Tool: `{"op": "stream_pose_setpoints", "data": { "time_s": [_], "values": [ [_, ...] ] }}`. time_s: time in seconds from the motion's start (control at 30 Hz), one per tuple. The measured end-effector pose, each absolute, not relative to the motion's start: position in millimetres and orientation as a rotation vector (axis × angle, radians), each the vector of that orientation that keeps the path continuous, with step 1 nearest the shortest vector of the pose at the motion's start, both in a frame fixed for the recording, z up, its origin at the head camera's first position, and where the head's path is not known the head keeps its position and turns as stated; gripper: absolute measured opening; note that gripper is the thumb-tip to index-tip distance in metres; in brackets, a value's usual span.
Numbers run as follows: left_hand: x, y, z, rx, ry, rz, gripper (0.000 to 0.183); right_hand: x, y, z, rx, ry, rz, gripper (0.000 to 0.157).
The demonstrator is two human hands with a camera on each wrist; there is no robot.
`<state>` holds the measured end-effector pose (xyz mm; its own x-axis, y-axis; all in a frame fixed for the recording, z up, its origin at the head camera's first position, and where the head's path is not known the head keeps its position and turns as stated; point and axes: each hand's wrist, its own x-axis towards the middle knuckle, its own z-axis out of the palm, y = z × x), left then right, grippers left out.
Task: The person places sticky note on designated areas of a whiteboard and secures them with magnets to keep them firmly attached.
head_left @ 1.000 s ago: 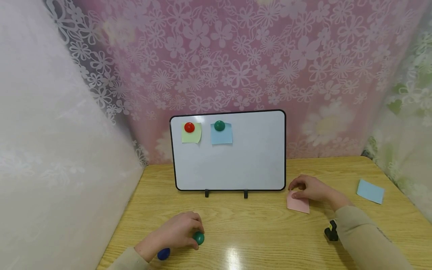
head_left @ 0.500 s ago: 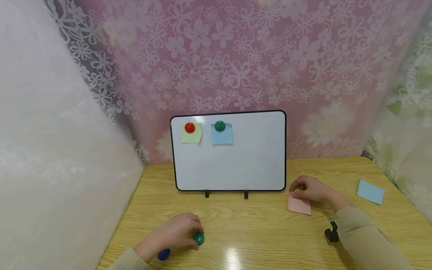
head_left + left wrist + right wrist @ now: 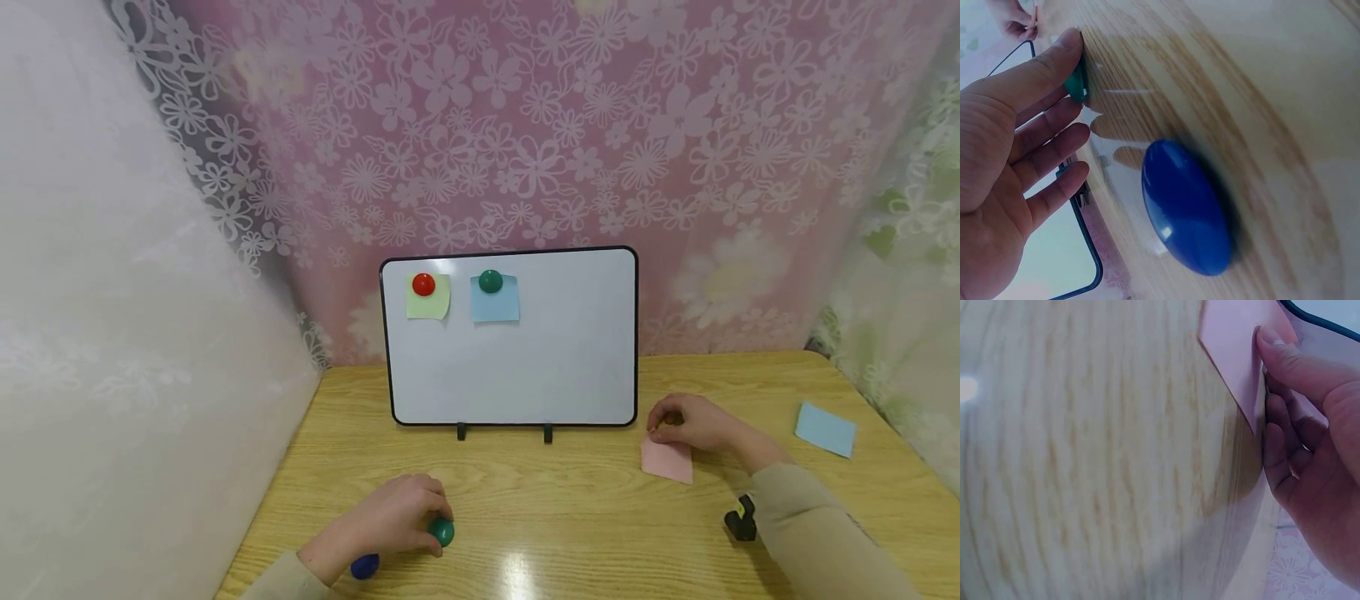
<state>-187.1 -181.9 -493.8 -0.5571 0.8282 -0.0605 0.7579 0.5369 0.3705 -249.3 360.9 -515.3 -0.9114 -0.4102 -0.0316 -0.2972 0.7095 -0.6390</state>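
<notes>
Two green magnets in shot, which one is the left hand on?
The green magnet on the table, held by the left hand beside the blue magnet. The other green magnet pins a blue note to the whiteboard.

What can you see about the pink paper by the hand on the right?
The pink sticky note is a small, thin square of plain pale pink paper. It lies on the wooden table, just right of the whiteboard. The right hand pinches its far edge, with the thumb on top; that edge looks slightly lifted.
</notes>
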Motion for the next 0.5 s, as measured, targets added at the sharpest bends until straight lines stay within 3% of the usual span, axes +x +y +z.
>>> {"op": "stream_pose_setpoints", "data": {
  "time_s": [0.5],
  "values": [
    [-187.7,-185.8,-496.3,1.385,2.56,0.446,0.032,-244.0,366.6,-507.4,-0.608,2.57,-1.118,0.012]
  ]
}}
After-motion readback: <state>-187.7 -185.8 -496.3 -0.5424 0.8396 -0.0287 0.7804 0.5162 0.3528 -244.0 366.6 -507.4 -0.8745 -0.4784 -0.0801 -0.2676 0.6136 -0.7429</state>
